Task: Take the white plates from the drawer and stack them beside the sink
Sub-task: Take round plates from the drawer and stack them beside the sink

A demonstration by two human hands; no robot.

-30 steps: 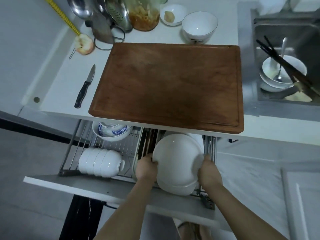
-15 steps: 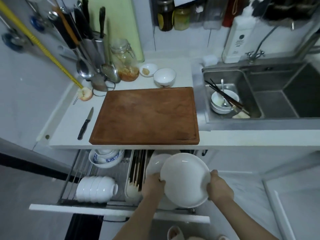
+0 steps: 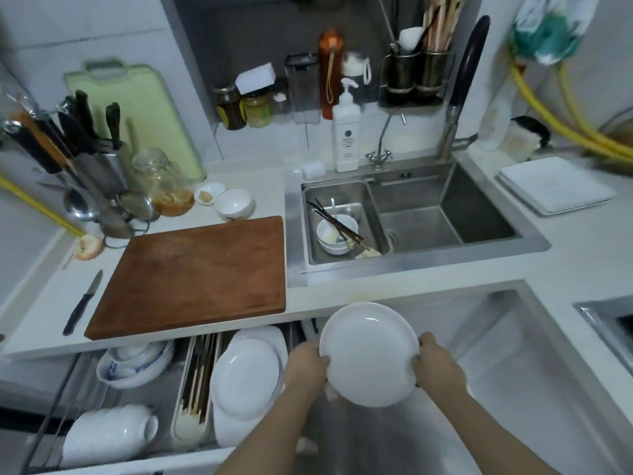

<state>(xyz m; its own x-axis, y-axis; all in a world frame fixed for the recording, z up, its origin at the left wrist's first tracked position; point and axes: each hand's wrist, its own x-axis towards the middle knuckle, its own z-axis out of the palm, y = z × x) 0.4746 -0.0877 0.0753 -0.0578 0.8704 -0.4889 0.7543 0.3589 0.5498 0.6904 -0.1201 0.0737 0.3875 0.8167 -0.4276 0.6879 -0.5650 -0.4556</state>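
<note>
Both hands on one white plate (image 3: 370, 354), held in the air in front of the bench (image 3: 565, 265) edge, below the sink (image 3: 411, 217) and to the right of the open drawer (image 3: 144, 457). Left hand (image 3: 305, 366) grips plate's left rim, fingers curled round it; right hand (image 3: 438, 365) grips right rim, same way. Plate roughly level, face up, tilted slightly toward cam. Something white shows under the plate near left hand, can't tell if it's a 2nd plate.

Drawer: remaining white plates (image 3: 248, 378) stacked in right section, just left of left hand. Chopstick tray (image 3: 197, 385) beside them, stacked white bowls (image 3: 109, 433) lying on their side at front-left, blue-patterned bowls (image 3: 133, 366) behind those.

Bench: wooden cutting board (image 3: 191, 272) left of sink, knife (image 3: 82, 303) left of board, small white bowl (image 3: 234, 204) behind board. Sink's left basin holds bowls w/ chopsticks (image 3: 337, 233). Flat white square tray (image 3: 555, 185) on bench right of sink
</note>
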